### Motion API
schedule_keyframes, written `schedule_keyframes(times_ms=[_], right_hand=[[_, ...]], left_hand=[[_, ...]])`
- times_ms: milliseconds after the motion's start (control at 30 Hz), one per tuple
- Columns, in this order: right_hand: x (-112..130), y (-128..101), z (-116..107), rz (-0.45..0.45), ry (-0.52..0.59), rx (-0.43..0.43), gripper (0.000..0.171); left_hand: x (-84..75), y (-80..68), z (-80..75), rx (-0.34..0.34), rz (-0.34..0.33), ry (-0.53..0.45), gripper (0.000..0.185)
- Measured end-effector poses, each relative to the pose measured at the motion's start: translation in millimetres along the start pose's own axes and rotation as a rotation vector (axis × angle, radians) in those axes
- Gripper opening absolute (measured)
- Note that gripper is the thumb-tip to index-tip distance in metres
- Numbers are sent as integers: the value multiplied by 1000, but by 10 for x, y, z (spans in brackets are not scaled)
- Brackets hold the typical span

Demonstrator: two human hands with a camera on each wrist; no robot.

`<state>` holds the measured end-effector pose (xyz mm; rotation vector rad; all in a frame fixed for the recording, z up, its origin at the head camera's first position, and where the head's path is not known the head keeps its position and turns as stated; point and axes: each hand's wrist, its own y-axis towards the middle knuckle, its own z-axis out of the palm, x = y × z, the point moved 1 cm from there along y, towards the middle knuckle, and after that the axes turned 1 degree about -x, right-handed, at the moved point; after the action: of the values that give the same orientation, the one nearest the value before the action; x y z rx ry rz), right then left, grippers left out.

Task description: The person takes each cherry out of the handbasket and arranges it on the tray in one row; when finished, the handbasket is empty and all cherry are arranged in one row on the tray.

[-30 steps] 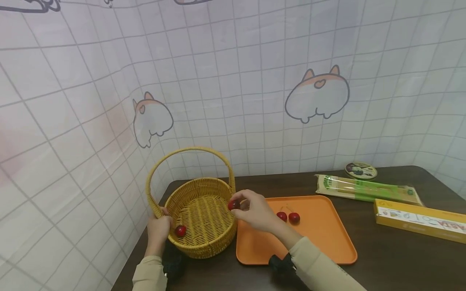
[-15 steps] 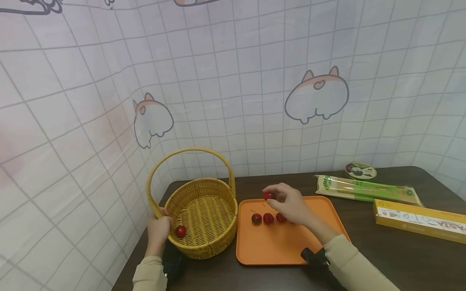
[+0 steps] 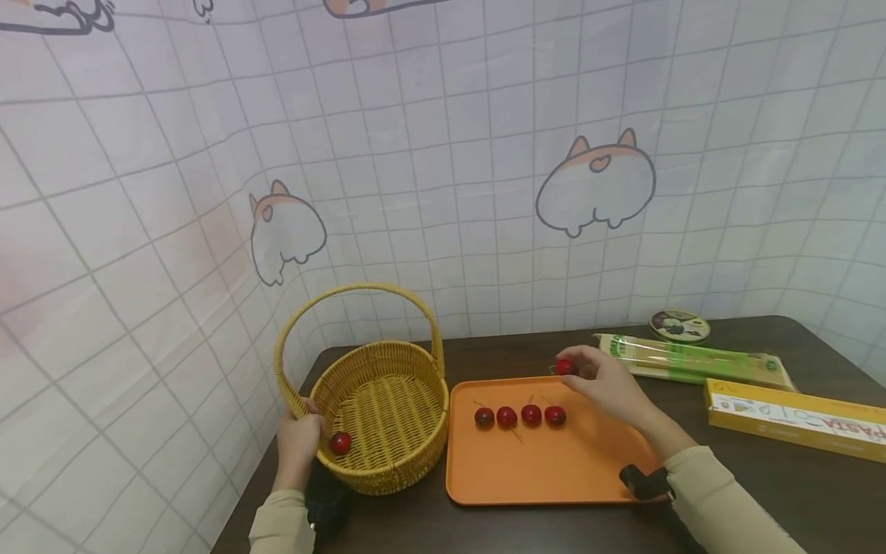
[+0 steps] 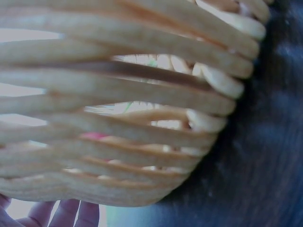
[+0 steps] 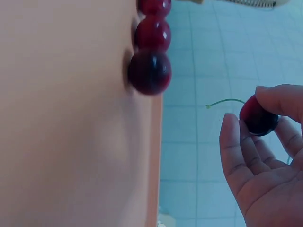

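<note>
My left hand (image 3: 299, 440) grips the left side of a yellow woven basket (image 3: 388, 477), at the base of its arched handle. One red cherry (image 3: 340, 443) lies inside, near that hand. In the left wrist view, the basket's weave (image 4: 118, 90) fills most of the picture, with fingertips (image 4: 65, 213) below it. My right hand (image 3: 612, 385) pinches another cherry (image 5: 259, 117) between thumb and fingers, its green stem pointing away. That hand is above the back edge of an orange tray (image 3: 533, 477). Several cherries, one of them dark red (image 3: 484, 418), sit in a row on the tray.
Behind and right of the tray lie a clear-and-green packet (image 3: 699, 358) and a yellow pasta box (image 3: 796, 419). A round printed disc (image 3: 680, 326) is at the back of the dark table (image 3: 408, 523). A white grid-patterned curtain (image 3: 415, 169) hangs close behind.
My right hand has moved right with its cherry, from the basket's right rim to the tray's back edge. The row of cherries is now uncovered. My left hand stays on the basket.
</note>
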<state>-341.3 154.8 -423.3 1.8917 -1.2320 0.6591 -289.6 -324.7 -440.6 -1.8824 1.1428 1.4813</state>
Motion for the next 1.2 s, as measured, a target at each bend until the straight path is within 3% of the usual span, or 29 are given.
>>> schedule_keyframes(times_ms=[200,733,967,1200], right_hand=[[-125,15,-53,42,-13,11,33],[-336,-11,-104,-9,-32,56,28],[-354,-20,-117,-33,-61,162,37],[-384,-37,-54,19,-136,230,39]], left_hand=[[7,3,-4,-4,8,-4,22],[-4,-11,-4,-6,25,-14,25],[-5,-8,5,-14,28,-6,24],[14,10,6,-24,27,-5,20]])
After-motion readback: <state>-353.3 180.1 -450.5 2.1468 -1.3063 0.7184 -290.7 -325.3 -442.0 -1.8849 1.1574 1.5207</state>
